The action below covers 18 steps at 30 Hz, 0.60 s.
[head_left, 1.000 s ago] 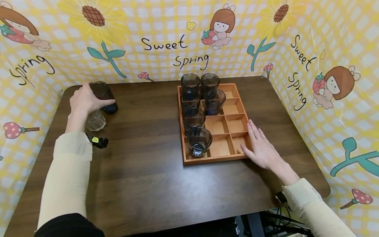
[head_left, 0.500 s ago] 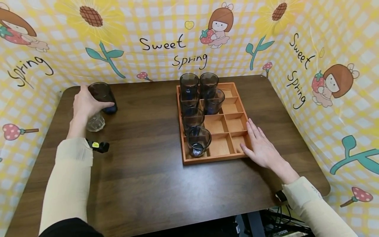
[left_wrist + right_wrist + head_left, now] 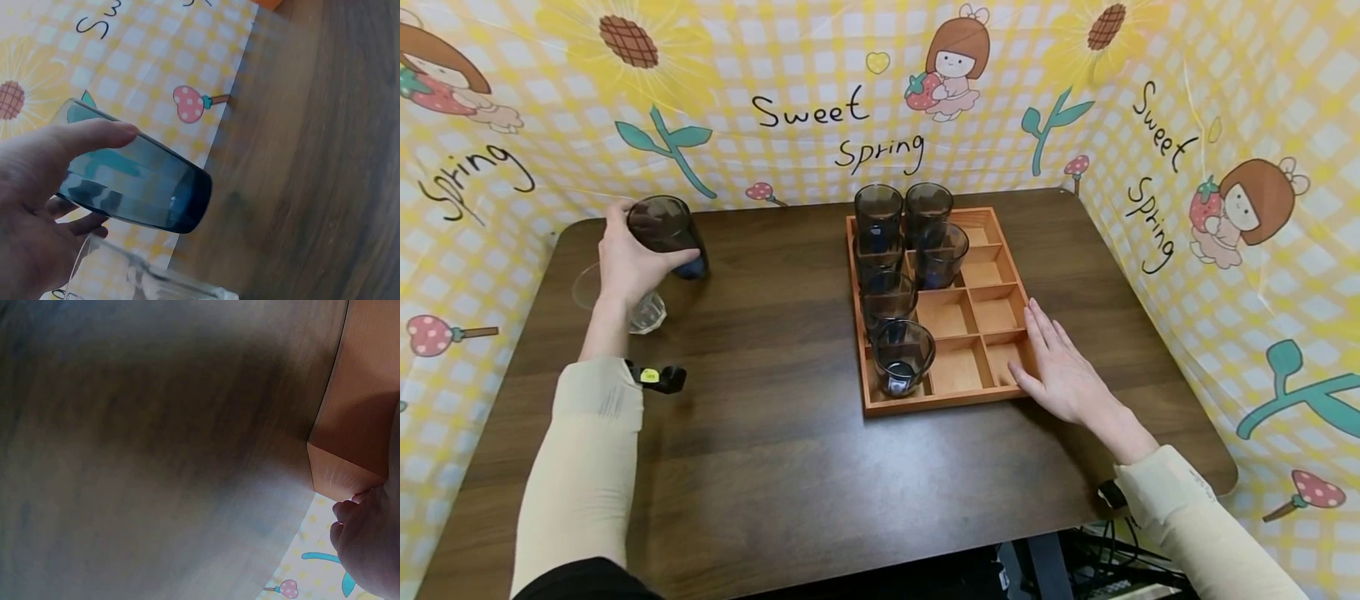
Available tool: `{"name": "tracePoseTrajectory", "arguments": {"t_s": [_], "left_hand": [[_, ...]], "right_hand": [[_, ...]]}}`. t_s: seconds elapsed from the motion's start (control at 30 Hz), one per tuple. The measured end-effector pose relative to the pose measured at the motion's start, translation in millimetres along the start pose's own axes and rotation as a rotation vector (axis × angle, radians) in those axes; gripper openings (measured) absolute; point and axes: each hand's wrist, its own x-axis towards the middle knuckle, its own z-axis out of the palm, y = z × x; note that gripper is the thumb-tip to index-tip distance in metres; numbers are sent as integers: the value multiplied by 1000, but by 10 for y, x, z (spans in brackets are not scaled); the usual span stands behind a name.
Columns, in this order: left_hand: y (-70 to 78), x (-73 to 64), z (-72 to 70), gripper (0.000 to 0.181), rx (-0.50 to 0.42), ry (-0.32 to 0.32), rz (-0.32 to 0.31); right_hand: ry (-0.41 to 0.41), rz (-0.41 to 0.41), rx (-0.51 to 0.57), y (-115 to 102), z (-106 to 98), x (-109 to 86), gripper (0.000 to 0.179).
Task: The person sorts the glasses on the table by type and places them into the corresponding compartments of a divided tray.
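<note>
My left hand (image 3: 631,265) grips a dark tinted drinking glass (image 3: 664,223) at the table's back left, thumb on the near side and fingers round the far side. In the left wrist view the glass (image 3: 156,187) looks blue, and its base stands out past the thumb. Just beside it is a clear glass (image 3: 649,315), partly hidden by the hand. My right hand (image 3: 1063,371) rests with straight fingers along the right edge of a wooden compartment tray (image 3: 955,406). In the right wrist view its fingertips (image 3: 340,528) lie against the tray's side.
Dark glasses fill the tray's left column, the nearest one (image 3: 904,367) at the front corner. Two more (image 3: 929,208) stand in the middle column's back. The right column shows bare compartments (image 3: 997,312). A patterned yellow cloth (image 3: 805,50) walls the table's back and sides.
My left hand has taken hold of the dark glass and shifted it slightly right and up in the head view. More of the clear glass's rim now shows behind the hand. The right hand stays put.
</note>
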Motion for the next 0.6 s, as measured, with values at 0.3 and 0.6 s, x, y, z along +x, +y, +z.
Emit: {"name": "tracePoseTrajectory", "arguments": {"t_s": [0.3,0.6], "left_hand": [[111,-70,192,92,-130,94,94],[271,-165,334,94,-357,0,63]], "right_hand": [[-4,16,-4,-7,17,0,88],[-13,20,-4,-11,5,0,89]]}}
